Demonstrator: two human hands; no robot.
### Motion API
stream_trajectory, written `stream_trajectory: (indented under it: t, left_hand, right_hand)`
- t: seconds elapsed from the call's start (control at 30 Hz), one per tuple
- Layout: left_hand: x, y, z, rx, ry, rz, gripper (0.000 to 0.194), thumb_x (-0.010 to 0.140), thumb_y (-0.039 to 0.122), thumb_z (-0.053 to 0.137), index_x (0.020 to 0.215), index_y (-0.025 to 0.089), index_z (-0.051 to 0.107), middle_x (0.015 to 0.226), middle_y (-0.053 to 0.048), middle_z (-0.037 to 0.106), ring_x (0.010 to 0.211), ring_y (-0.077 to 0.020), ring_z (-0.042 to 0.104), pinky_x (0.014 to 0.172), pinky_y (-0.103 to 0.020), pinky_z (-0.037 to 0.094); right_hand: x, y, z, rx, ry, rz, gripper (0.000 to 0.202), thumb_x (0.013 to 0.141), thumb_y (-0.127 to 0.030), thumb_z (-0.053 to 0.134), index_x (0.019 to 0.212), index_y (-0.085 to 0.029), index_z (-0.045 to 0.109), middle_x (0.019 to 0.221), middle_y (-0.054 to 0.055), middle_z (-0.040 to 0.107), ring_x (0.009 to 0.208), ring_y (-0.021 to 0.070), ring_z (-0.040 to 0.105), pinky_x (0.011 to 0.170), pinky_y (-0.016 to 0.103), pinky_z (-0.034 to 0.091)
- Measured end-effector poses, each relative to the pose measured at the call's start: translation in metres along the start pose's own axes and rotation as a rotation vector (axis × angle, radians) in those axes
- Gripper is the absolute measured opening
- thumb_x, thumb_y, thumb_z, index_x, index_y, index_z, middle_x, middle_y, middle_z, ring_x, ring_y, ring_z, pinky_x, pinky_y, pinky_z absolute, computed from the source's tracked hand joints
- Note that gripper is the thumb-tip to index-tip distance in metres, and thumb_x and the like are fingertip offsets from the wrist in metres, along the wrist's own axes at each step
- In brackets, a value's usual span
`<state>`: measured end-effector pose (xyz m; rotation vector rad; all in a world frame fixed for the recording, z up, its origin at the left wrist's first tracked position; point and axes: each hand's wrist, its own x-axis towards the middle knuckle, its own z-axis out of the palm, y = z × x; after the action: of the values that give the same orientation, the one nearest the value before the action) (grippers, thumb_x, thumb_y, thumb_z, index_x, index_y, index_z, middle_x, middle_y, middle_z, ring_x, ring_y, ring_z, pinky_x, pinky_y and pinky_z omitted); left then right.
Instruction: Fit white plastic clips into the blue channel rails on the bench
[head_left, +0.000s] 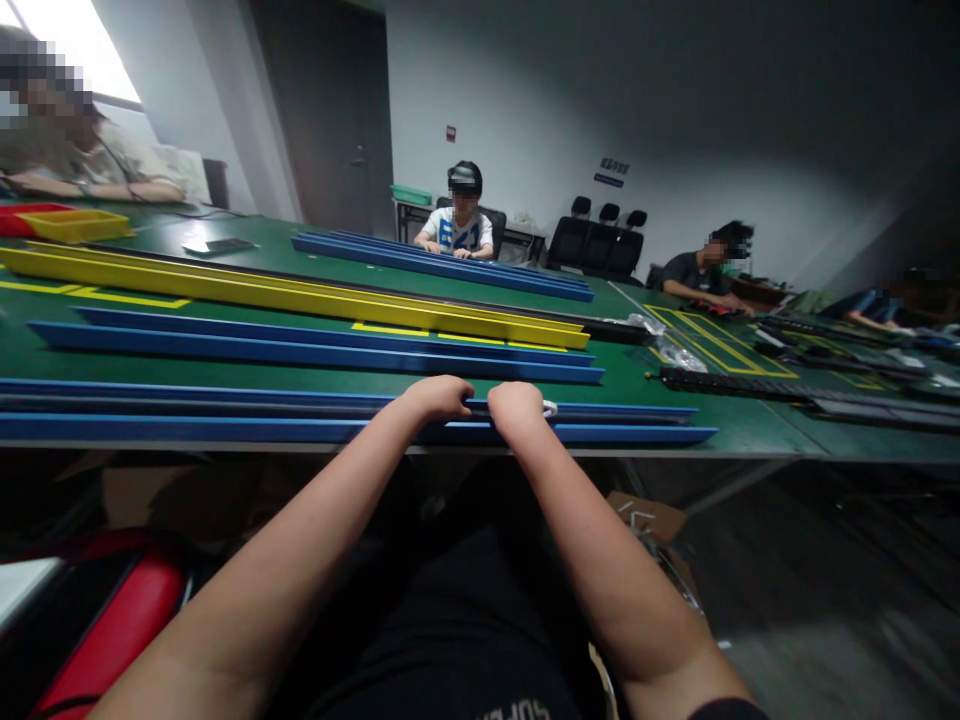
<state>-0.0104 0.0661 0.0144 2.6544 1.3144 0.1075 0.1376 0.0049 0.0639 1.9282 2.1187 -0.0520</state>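
My left hand (441, 397) is over the nearest blue channel (187, 430), at the table's front edge. Its fingers curl down, and what they grip, if anything, is hidden. Just to its right, my right hand (516, 408) is closed in a fist above the same channel. A small white object (551, 409) sticks out past the right side of that fist; its kind is too small to make out. Between the blue walls runs a dark strip (300, 407), passing beneath both hands.
Behind lie another blue channel (322, 350), a long yellow channel (300, 295) and a farther blue one (450, 265). Black strips (750, 385) and clear plastic wrap (679, 352) lie at right. Yellow bin (79, 226) stands far left. Several people sit around the green table (637, 400).
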Motion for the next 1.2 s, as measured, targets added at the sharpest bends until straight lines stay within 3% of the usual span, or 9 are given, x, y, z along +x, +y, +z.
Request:
stream_trajectory:
  t: [0.1, 1.2]
  left_hand:
    - [0.0007, -0.0006, 0.0004, 0.006, -0.008, 0.0, 0.026, 0.072, 0.044, 0.058, 0.088, 0.026, 0.068, 0.082, -0.003, 0.071, 0.07, -0.0183, 0.06, 0.057, -0.027, 0.036]
    - [-0.007, 0.0051, -0.0077, 0.018, -0.016, -0.016, 0.027, 0.074, 0.043, 0.058, 0.092, 0.026, 0.068, 0.089, -0.004, 0.073, 0.076, -0.0194, 0.064, 0.058, -0.027, 0.038]
  right_hand:
    - [0.0003, 0.0005, 0.001, -0.017, 0.05, 0.001, 0.032, 0.088, -0.016, 0.053, 0.113, -0.007, 0.071, 0.111, 0.026, 0.068, 0.107, 0.0288, 0.067, 0.089, 0.039, 0.053]
    - [-0.0035, 0.0013, 0.0056, -0.039, 0.106, 0.01, 0.031, 0.089, -0.015, 0.05, 0.109, -0.009, 0.073, 0.107, 0.025, 0.07, 0.102, 0.0276, 0.069, 0.086, 0.037, 0.054]
